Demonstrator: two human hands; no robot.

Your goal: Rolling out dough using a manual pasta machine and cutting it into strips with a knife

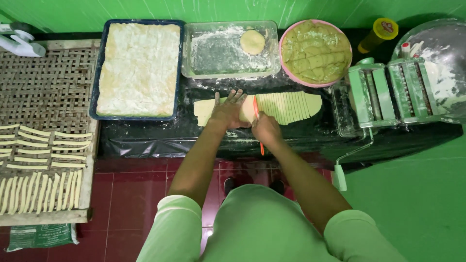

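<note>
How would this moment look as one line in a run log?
left hand: flat on dough sheet | right hand: holds orange cutter, slicing | cut strips: right side | table: black

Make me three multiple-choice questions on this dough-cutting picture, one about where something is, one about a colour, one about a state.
1. Where does the small round dough disc lie?
A. in the clear floured tray
B. in the pink bowl
C. on the woven rack

2. What colour is the pasta roller machine?
A. red
B. pale green
C. black

3. How is the dough sheet under the hands?
A. whole
B. rolled into a ball
C. partly cut into strips

Answers: 1 A, the disc sits at the clear tray's back right. 2 B, its frame is pale green. 3 C, the part right of the right hand is sliced, while the part under the left hand is uncut.
</note>
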